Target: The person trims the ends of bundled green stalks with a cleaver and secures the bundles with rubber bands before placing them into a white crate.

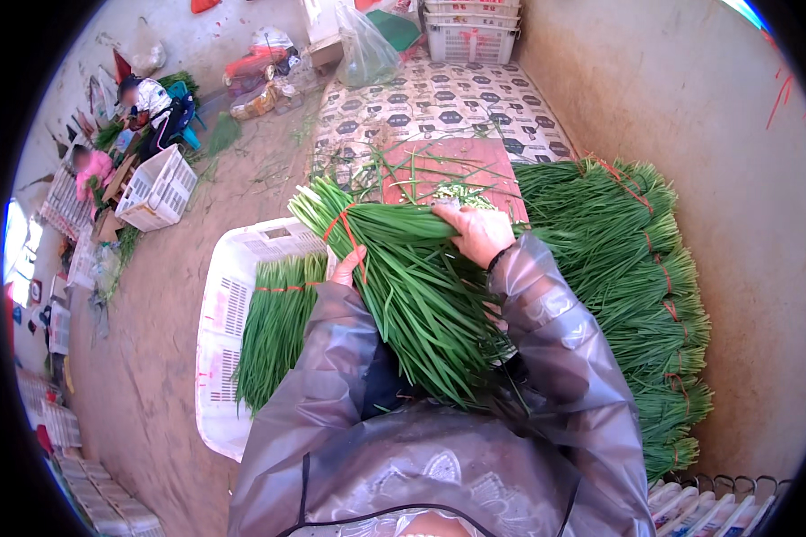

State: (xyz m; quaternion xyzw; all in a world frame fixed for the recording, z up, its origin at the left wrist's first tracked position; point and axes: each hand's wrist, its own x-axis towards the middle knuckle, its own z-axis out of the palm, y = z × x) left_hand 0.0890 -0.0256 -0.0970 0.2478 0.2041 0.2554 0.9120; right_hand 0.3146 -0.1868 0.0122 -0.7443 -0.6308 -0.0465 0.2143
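Note:
A thick bundle of garlic chives (pixel 403 277), bound by an orange-red tie near its pale ends, lies slantwise across my lap. My left hand (pixel 349 267) is closed round its near left side, just below the tie, with most of the fingers hidden under the leaves. My right hand (pixel 482 233) is closed on a bunch of the stems at the upper right of the bundle; the leaves partly hide its fingers. Both arms are in translucent sleeves. At my left, a white plastic crate (pixel 213 358) holds more tied chives (pixel 282 313) with the leaves pointing toward me.
Several tied chive bundles (pixel 636 268) are heaped along the wall at my right. Ahead, a reddish board (pixel 501 170) with cut scraps lies on a patterned floor mat (pixel 376 112). Far left, two people (pixel 157 103) sit near another white crate (pixel 159 188). Stacked crates (pixel 473 36) stand at the back.

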